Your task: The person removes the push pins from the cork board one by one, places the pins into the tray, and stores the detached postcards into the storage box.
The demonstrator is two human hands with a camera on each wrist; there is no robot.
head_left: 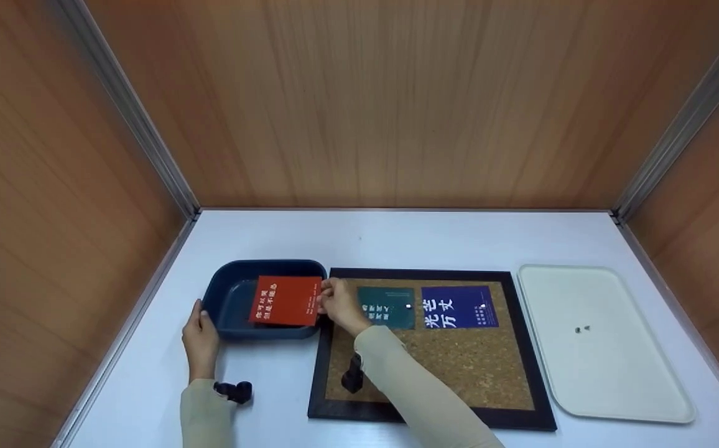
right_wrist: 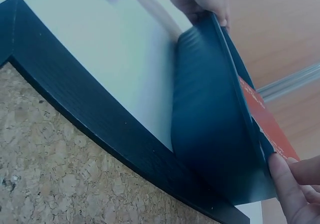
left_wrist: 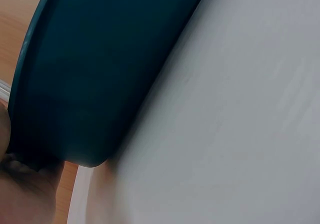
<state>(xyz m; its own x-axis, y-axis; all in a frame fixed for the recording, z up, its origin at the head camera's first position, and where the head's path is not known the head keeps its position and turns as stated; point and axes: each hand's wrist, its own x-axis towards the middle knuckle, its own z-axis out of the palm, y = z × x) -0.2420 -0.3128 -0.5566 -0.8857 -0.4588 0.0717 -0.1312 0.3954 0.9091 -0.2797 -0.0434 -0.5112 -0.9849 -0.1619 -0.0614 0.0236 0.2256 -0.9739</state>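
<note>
A dark blue basin (head_left: 230, 305) stands on the white table at the left. My left hand (head_left: 201, 339) grips its left end, thumb at the rim, as the right wrist view also shows. With its thumb and fingers my right hand (head_left: 342, 306) pinches the right edge of a red card (head_left: 288, 302) with white writing. The card lies over the basin's opening, and the fingertips are right at the basin's right rim. Under my right forearm is a black-framed cork board (head_left: 459, 367). On it are a green card (head_left: 390, 311) and a purple card (head_left: 465, 314), each with a small pin.
A pale tray (head_left: 614, 373) lies right of the board, with two small pins (head_left: 582, 329) on it. The basin's right end adjoins the board's black frame (right_wrist: 100, 102). Wooden panels (head_left: 397, 112) enclose the back and both sides of the table.
</note>
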